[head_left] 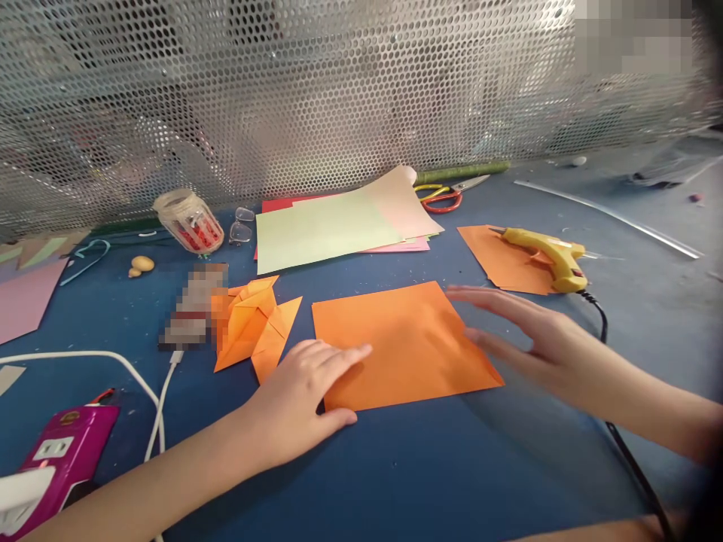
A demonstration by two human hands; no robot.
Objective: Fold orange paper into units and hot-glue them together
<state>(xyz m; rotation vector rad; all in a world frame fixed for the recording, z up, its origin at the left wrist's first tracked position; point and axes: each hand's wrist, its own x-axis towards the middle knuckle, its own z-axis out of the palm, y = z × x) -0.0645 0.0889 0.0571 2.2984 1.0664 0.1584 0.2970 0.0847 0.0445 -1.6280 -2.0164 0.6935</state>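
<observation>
A sheet of orange paper [389, 324] lies flat on the blue table in front of me, its right front corner slightly raised. My left hand [310, 391] rests at the sheet's left edge, index finger stretched onto the paper and thumb just off its front edge. Over the right edge hovers my right hand [520, 331], its fingers extended and a little blurred; whether they touch the paper I cannot tell. Beside my left hand sits a folded orange paper piece [254, 320], partly overlapping a blurred-out phone-like object [195, 309].
A yellow glue gun [545, 252] lies on more orange paper [480, 252] at right, its black cord running forward. Behind are stacked coloured sheets [333, 229], scissors [443, 197], a jar [189, 220] and perforated metal [339, 98]. A purple power strip [79, 444] and white cable [113, 355] are left.
</observation>
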